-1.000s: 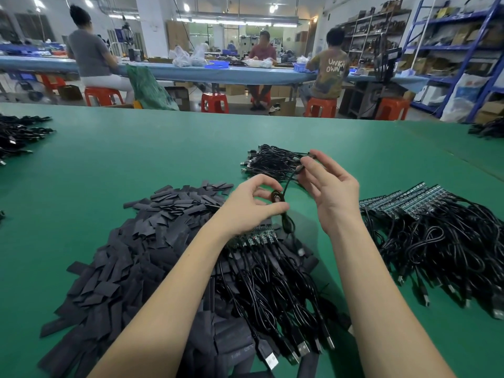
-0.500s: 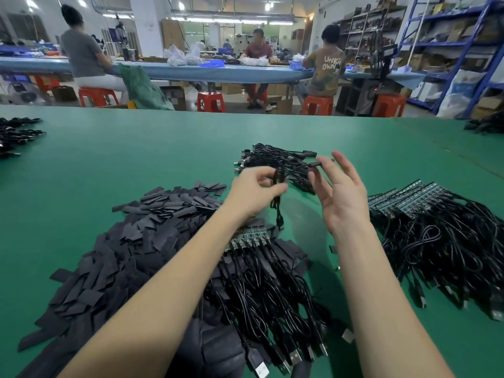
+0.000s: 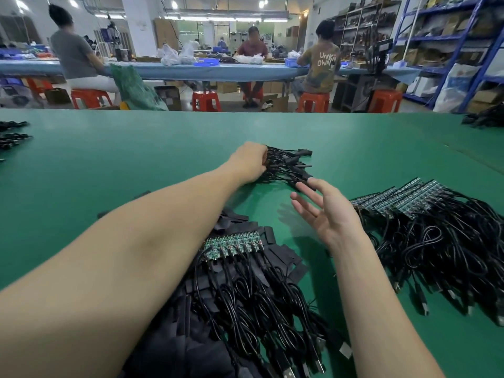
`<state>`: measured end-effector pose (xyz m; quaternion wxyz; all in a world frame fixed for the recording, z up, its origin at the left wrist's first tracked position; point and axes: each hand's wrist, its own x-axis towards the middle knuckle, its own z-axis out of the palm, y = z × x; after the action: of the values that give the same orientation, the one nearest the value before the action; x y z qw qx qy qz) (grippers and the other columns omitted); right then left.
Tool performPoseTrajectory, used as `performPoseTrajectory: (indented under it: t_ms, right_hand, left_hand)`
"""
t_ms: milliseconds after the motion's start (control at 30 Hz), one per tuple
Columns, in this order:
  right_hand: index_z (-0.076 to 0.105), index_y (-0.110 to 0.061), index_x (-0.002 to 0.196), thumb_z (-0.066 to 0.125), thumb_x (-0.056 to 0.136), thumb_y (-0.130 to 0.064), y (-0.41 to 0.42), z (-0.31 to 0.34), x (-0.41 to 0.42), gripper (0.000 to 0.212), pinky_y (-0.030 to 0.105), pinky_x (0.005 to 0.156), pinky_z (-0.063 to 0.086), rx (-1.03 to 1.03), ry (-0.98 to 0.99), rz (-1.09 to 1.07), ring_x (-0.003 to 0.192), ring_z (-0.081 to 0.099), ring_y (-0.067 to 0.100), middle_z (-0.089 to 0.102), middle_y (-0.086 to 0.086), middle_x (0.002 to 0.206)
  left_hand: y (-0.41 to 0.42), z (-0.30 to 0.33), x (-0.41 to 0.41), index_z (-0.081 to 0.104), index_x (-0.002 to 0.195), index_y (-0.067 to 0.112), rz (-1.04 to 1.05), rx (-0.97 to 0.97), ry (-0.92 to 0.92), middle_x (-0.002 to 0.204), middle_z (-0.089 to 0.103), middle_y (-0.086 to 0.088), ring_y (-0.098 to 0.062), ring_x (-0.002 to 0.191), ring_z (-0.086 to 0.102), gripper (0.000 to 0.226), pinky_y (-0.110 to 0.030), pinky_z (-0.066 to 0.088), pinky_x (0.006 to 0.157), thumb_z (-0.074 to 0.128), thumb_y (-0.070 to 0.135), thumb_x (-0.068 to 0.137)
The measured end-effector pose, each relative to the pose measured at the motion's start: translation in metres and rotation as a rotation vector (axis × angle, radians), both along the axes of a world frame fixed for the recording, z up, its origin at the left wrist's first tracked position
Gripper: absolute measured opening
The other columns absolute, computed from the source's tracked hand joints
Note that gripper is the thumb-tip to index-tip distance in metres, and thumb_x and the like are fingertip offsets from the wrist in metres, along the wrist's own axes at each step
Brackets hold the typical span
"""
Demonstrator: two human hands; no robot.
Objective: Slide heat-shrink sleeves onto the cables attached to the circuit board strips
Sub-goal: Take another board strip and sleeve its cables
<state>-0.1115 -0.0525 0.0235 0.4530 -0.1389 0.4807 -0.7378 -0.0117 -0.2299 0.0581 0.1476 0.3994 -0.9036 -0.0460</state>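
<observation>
While left hand (image 3: 249,162) grips: cable bundle (image 3: 286,166), seemingly lengthwise left-right.

On the table (image 3: 109,165), my left hand (image 3: 252,162) rests on a cable bundle (image 3: 286,166) at frame centre. My right hand (image 3: 327,211) hovers just below-right. A circuit board strip (image 3: 231,245) lies lower centre on sleeves (image 3: 281,255); more strips (image 3: 395,199) lie right.

My left hand's (image 3: 249,162) fingertips vanish among the far cable bundle (image 3: 286,166), so I can't judge its grip. My left forearm hides most of the sleeve pile (image 3: 283,257); near cable plugs (image 3: 313,364) run off-frame.
</observation>
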Motion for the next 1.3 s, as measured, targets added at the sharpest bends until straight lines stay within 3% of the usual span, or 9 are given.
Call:
performPoseTrajectory:
  t_ms: [167,467,600,767,867,1000,1133,1233,1300]
  right_hand:
    - [0.063,-0.014,0.108,0.066,0.094,-0.016,0.001,0.0,0.004,0.014,0.029,0.07,0.063,0.012,0.002,0.024,0.085,0.076,0.024,0.078,0.004,0.102]
    - [0.067,-0.014,0.106,0.067,0.094,-0.02,0.005,0.004,0.011,0.013,0.024,0.062,0.058,0.047,0.09,0.111,0.073,0.072,0.017,0.079,0.002,0.094]
    - [0.07,-0.014,0.104,0.067,0.094,-0.022,0.006,0.006,0.017,0.013,0.021,0.059,0.054,0.139,0.33,0.225,0.066,0.068,0.013,0.078,0.001,0.09]
    - [0.077,-0.017,0.092,0.07,0.092,-0.031,0.01,0.008,0.03,0.015,0.018,0.055,0.045,0.384,0.908,0.572,0.057,0.061,0.006,0.076,-0.006,0.081]
    - [0.077,-0.021,0.087,0.074,0.09,-0.036,0.01,0.007,0.037,0.016,0.019,0.056,0.041,0.411,1.077,0.682,0.057,0.055,0.007,0.067,-0.013,0.066]
    - [0.075,-0.022,0.086,0.077,0.088,-0.027,0.01,0.01,0.038,0.006,0.016,0.053,0.041,0.29,0.924,0.686,0.062,0.052,0.008,0.066,-0.007,0.072]
    - [0.076,-0.021,0.086,0.078,0.087,-0.02,0.013,0.014,0.034,0.002,0.014,0.053,0.048,0.155,0.677,0.702,0.057,0.053,0.003,0.061,-0.006,0.069]
    - [0.075,-0.017,0.092,0.079,0.08,-0.021,0.012,0.015,0.035,0.013,0.015,0.056,0.051,0.109,0.56,0.712,0.054,0.053,0.001,0.064,-0.01,0.067]
    - [0.074,-0.014,0.095,0.08,0.072,-0.025,0.011,0.016,0.037,0.025,0.015,0.057,0.052,0.092,0.51,0.71,0.054,0.053,0.0,0.065,-0.011,0.069]
  left_hand:
    - [-0.005,-0.028,0.006,0.062,0.122,0.008,-0.018,0.072,-0.057,0.135,0.043,-0.013,-0.032,0.116,0.055,0.029,-0.043,0.044,0.106,0.063,0.023,0.097]
    - [0.045,-0.009,0.054,0.065,0.102,0.021,-0.065,0.182,0.075,0.114,0.059,-0.002,-0.018,0.098,0.054,0.015,-0.031,0.044,0.091,0.066,0.034,0.095]
    - [0.086,-0.01,0.089,0.065,0.098,0.028,-0.051,0.262,0.2,0.102,0.066,0.011,-0.007,0.085,0.058,0.009,-0.021,0.037,0.08,0.06,0.035,0.098]
    - [0.111,-0.018,0.109,0.067,0.093,0.027,-0.039,0.272,0.337,0.087,0.064,0.021,-0.001,0.08,0.062,0.01,-0.013,0.041,0.067,0.06,0.03,0.098]
    - [0.109,-0.015,0.115,0.069,0.092,0.027,-0.056,0.287,0.444,0.087,0.069,0.018,-0.006,0.084,0.066,0.008,-0.01,0.045,0.074,0.063,0.03,0.097]
    - [0.103,-0.015,0.124,0.07,0.09,0.027,-0.097,0.428,0.486,0.085,0.073,0.012,-0.014,0.087,0.07,0.009,-0.032,0.056,0.078,0.065,0.031,0.096]
    - [0.1,-0.016,0.13,0.071,0.087,0.025,-0.157,0.512,0.471,0.082,0.075,0.012,-0.006,0.075,0.069,0.02,-0.026,0.049,0.074,0.06,0.035,0.1]
    - [0.102,-0.018,0.125,0.069,0.073,0.026,-0.109,0.397,0.42,0.059,0.06,0.016,0.001,0.055,0.051,0.041,-0.018,0.039,0.061,0.05,0.048,0.103]
    - [0.106,-0.019,0.114,0.063,0.063,0.023,-0.015,0.29,0.428,0.048,0.047,0.012,-0.006,0.049,0.044,0.053,-0.025,0.036,0.057,0.046,0.053,0.102]
